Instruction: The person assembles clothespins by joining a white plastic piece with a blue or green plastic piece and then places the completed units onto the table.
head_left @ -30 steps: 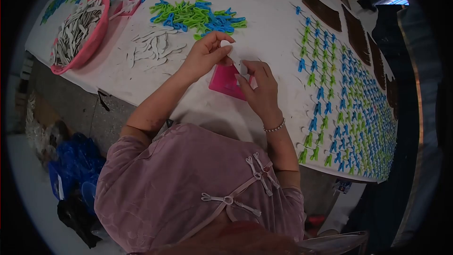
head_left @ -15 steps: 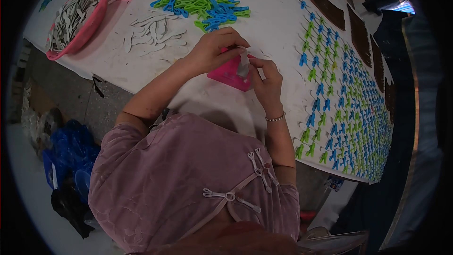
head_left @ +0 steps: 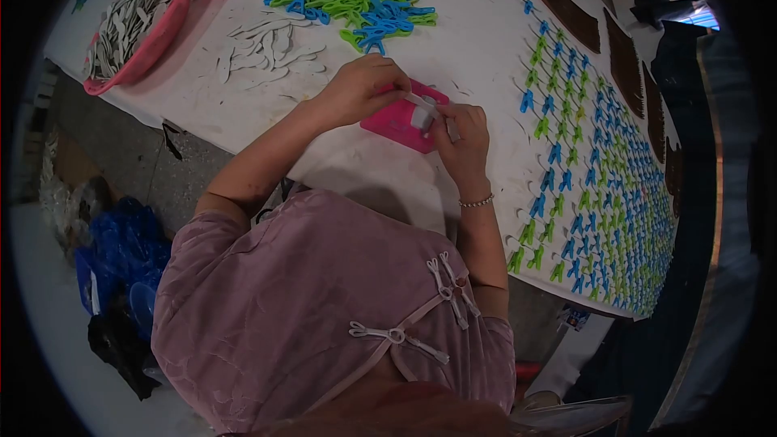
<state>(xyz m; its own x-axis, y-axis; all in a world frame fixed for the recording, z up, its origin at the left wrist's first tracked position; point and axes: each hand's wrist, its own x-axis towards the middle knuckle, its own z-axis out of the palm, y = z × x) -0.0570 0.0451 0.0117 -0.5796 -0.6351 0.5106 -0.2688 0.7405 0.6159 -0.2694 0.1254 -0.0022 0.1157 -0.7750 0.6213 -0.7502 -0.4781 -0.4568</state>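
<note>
A pale thin strip (head_left: 422, 102) runs between my two hands, over a pink plate (head_left: 390, 127) on the table. My left hand (head_left: 363, 91) pinches its left end between thumb and fingers. At the other end, my right hand (head_left: 464, 139) has its fingers closed on the strip, and a pale bit shows below those fingers. Beneath the strip a small grey-white block (head_left: 422, 119) sits on the pink plate. Beyond my left hand lie loose grey-white flat strips (head_left: 271, 50) and a heap of green and blue clothespins (head_left: 344, 2).
A pink basin (head_left: 166, 35) full of grey-white strips stands at the table's left edge. Rows of blue and green clothespins (head_left: 603, 194) with pale strips cover the right side. Brown pieces (head_left: 569, 10) line the far right edge. Blue plastic bags (head_left: 125, 235) lie on the floor.
My left hand has shifted slightly left and down. The strip, upright before, now stretches nearly sideways between my hands, and the grey-white block shows more clearly.
</note>
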